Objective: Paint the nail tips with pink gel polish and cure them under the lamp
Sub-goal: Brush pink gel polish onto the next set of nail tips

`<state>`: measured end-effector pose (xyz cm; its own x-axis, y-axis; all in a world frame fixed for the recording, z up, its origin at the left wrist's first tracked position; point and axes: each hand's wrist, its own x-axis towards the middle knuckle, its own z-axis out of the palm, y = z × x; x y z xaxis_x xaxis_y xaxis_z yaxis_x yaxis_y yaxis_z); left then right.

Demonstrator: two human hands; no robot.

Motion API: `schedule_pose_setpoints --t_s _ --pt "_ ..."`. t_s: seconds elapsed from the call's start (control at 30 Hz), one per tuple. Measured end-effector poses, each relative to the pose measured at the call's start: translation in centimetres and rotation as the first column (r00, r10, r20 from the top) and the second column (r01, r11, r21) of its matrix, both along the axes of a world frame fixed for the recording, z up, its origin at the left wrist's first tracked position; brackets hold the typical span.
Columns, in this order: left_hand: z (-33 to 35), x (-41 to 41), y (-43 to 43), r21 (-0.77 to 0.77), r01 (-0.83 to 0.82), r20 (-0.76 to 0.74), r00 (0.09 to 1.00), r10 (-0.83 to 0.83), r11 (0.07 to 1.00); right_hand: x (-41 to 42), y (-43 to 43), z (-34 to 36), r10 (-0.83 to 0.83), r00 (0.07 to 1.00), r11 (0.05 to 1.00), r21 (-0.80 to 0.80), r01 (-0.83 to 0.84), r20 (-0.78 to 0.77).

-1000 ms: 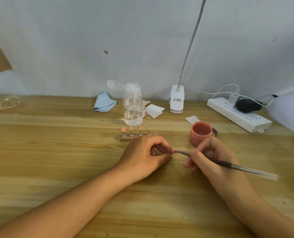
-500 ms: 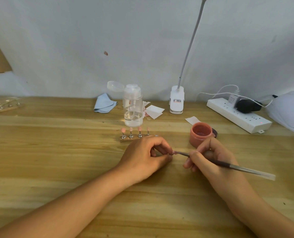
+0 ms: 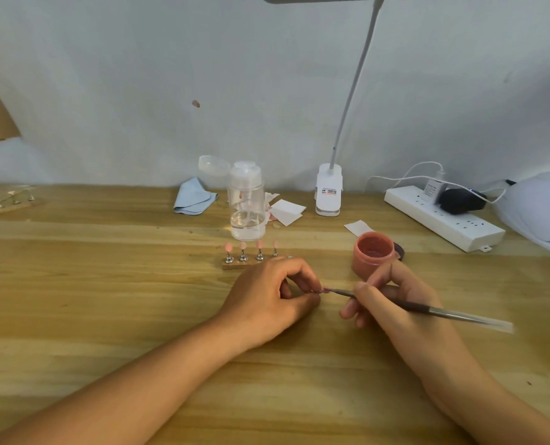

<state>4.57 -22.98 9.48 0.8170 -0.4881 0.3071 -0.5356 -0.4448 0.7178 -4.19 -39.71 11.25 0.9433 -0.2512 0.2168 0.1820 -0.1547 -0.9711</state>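
**Wet pink paint could smear**

The left hand [image 3: 267, 300] pinches one small nail tip [image 3: 321, 290] near the middle of the table. The right hand [image 3: 395, 300] has its fingers curled round the brush [image 3: 411, 306], which touches that tip. A slip could paint the fingers. A bump could knock over the open pink pot [image 3: 374, 255], just beyond the right hand.

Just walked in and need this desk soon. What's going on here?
A person is painting. The left hand pinches a nail tip, and the right hand holds a brush with its bristles on it. The open pink gel jar stands just behind the right hand. Four pink tips stand on a wooden holder. The white curing lamp sits at the far right.
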Motion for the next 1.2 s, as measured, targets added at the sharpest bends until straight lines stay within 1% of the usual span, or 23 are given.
schedule_pose_setpoints --t_s 0.13,0.3,0.6,0.77,0.87,1.03,1.13,1.2 --pt "0.00 -0.04 0.01 0.006 0.004 0.001 1.000 -0.004 1.000 -0.05 0.01 0.14 -0.004 1.000 1.000 0.028 0.004 0.014" --pt "0.05 -0.07 0.02 0.000 0.007 -0.005 1.000 -0.007 1.000 -0.08 0.11 0.15 -0.001 0.999 1.000 0.000 0.001 0.047" --pt "0.15 -0.11 -0.09 -0.001 0.005 -0.008 1.000 -0.005 1.000 -0.29 0.25 0.25 0.040 0.998 0.999 0.006 -0.040 0.043" --pt "0.22 -0.27 -0.01 -0.035 0.018 -0.027 0.999 -0.019 0.999 -0.22 -0.05 0.25 -0.006 0.997 0.997 0.072 0.001 0.071" --pt "0.32 -0.32 0.00 -0.034 0.025 -0.022 0.999 -0.026 0.999 -0.22 0.01 0.17 0.028 0.998 0.998 0.049 -0.031 0.062" --pt "0.39 -0.29 -0.02 -0.036 0.034 -0.032 0.999 -0.035 0.999 -0.20 -0.08 0.07 0.024 0.997 0.998 0.048 -0.027 0.067" --pt "0.44 -0.32 -0.07 -0.039 0.024 -0.035 0.999 -0.026 0.999 -0.27 0.16 -0.01 0.056 0.996 0.998 -0.019 -0.055 0.064" --pt "0.49 -0.36 -0.11 -0.036 0.022 -0.040 0.999 -0.023 0.999 -0.26 0.17 -0.04 0.051 0.997 0.998 -0.028 -0.049 0.065"
